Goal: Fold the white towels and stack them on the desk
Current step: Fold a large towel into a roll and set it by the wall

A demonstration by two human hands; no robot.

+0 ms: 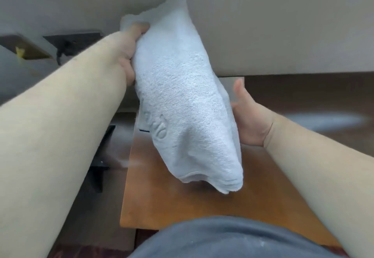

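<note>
White terry towel, partly folded, hangs above the table gripped at its top by my left hand, while my right hand, fingers spread, steadies its side; next I judge it needs laying flat.

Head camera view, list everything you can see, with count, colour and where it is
white towel: one, white, held up in the air above the desk
desk: one, brown wood, below the towel
wall: one, beige, behind the desk
dark objects: blurred, black, far left
grey garment: one, on the person's body, bottom edge
left hand: one, grips the towel's upper part
right hand: one, fingers straight, against the towel's right side
</note>
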